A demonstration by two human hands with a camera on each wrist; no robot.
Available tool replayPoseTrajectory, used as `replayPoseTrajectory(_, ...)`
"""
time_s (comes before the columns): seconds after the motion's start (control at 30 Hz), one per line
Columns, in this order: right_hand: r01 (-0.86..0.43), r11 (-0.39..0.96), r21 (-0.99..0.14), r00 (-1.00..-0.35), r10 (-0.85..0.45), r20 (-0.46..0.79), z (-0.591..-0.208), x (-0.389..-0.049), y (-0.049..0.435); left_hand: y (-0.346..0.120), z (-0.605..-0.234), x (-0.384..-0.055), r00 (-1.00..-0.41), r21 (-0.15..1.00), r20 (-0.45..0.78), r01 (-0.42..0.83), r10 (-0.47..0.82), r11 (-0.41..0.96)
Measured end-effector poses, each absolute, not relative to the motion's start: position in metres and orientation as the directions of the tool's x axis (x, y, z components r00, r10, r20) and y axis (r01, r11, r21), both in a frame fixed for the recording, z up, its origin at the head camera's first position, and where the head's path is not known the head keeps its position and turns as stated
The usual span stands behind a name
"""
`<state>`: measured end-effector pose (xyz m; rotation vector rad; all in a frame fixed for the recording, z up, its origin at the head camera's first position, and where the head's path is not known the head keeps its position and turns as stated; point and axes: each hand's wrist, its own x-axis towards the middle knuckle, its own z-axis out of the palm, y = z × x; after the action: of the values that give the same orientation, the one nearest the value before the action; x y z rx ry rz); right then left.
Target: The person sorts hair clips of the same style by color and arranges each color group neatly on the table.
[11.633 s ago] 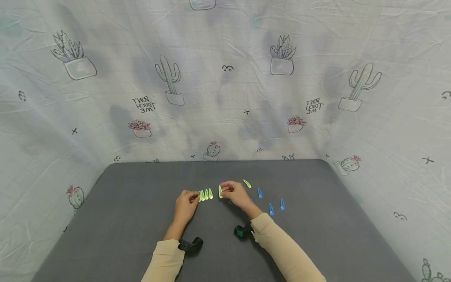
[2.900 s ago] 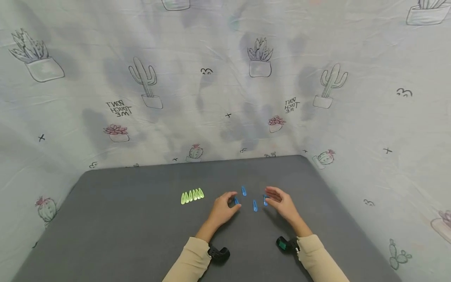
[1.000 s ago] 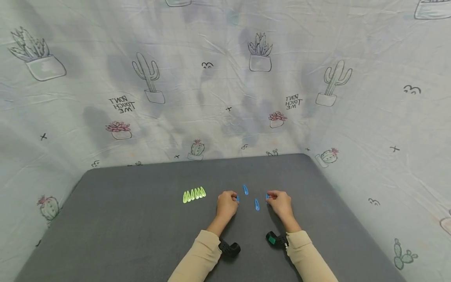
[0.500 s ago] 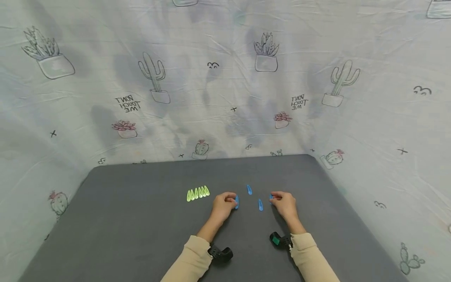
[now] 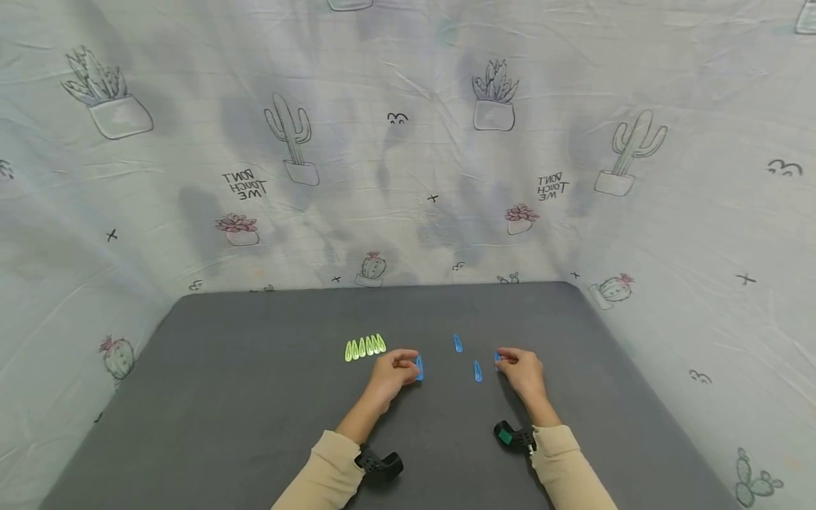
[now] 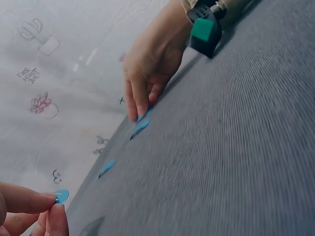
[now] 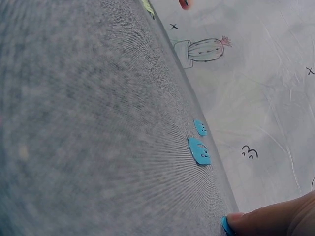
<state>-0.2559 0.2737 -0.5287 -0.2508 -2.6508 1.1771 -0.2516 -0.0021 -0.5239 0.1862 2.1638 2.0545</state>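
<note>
My left hand (image 5: pixel 390 379) pinches a blue snap hair clip (image 5: pixel 418 368) between thumb and fingers; in the left wrist view that clip (image 6: pixel 61 196) looks raised off the table. Further right, my right hand (image 5: pixel 523 372) has thumb and fingertips on another blue hair clip (image 5: pixel 498 360), which is partly hidden and lies at the table surface. Two more blue clips lie between the hands: a farther one (image 5: pixel 457 343) and a nearer one (image 5: pixel 478 371). Just beyond my left hand, a tidy row of several yellow-green hair clips (image 5: pixel 365 347) lies side by side.
Everything lies on a dark grey cloth-covered table (image 5: pixel 255 397). A pale printed curtain (image 5: pixel 408 163) rises behind the table and at both sides. Each wrist wears a black camera band, such as the left wrist camera (image 5: pixel 380 464).
Earlier the green clips were being lined up; now they form a full row. My left hand has since taken a blue clip and moved left with it. The right fingers have closed on theirs.
</note>
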Motion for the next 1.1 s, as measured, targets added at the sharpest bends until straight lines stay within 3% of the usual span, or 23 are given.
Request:
replayPoseTrajectory(0.67, 0.067, 0.659, -0.749, -0.957, 0.256, 0.14, -0.531, -0.255, 0.276, -0.089, -0.518, -0.253, -0.998, 0.98, -0.014, -0.027, -0.068, 0.199)
replayPoseTrajectory(1.1, 0.078, 0.665, -0.742, -0.958, 0.257, 0.13, -0.53, -0.256, 0.277, -0.1, -0.522, -0.246, -0.988, 0.837, 0.095, 0.012, -0.124, 0.546)
